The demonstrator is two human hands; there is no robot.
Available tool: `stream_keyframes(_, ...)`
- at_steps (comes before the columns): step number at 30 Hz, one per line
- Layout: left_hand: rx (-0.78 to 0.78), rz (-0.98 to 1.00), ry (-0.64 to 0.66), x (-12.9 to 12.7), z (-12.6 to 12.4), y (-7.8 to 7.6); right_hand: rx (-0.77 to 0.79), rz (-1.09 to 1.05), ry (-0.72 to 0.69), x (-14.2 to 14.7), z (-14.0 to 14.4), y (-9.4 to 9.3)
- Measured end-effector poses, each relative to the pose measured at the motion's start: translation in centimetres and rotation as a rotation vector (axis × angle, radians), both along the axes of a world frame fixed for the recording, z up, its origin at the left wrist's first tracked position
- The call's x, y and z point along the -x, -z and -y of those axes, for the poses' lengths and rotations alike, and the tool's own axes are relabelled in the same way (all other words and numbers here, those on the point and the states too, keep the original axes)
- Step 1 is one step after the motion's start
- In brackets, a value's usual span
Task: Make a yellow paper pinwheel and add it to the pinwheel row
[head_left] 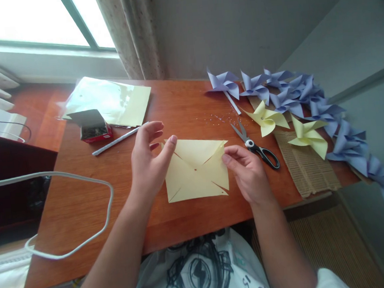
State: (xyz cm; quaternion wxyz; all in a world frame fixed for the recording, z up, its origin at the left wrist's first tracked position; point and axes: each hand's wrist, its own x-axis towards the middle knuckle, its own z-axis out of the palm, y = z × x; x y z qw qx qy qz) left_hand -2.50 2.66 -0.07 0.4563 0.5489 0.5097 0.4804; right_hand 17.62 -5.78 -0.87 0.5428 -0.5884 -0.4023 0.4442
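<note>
Red-brown wooden desk (84, 205), items listed left to right.

White cable loop (106, 204): lies slack, left of the left hand.

Small red open box (92, 127), white pen-like stick (118, 140) and glossy pale sheet stack (109, 101): set beyond the left hand, within its reach.

Left hand (147, 165): fingers spread and loosely open, thumb tip pressing the upper left corner of the sheet, seemingly to pin it flat.

Pale yellow square paper sheet (197, 170): flat on the desk between both hands, cut in from its corners toward the centre.

Right hand (247, 170): half curled, thumb and forefinger pinching the sheet's right edge near the upper corner flap, which is lifted slightly.

Black-handled scissors (257, 147): just beyond the right hand, blades closed.

Two yellow paper pinwheels (270, 119) and a row of lilac paper pinwheels (308, 95): parked right of the right hand, partly on a woven beige mat (307, 170), apparently laid aside as finished pieces.
</note>
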Motion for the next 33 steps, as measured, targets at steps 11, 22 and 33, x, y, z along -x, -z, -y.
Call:
stream_keyframes(11, 0.369, 0.390, 0.099, -0.8, 0.2, 0.2, 0.007, -0.047, 0.090, -1.0, 0.0, 0.4)
stream_keyframes(22, 0.358, 0.355, 0.067, -0.6, 0.1, 0.6, 0.023, -0.145, 0.129, -0.9, -0.2, 0.8)
stream_keyframes(33, 0.362, 0.480, 0.050, -1.0, 0.3, 0.0, 0.035, -0.063, 0.039, -1.1, -0.3, 0.9)
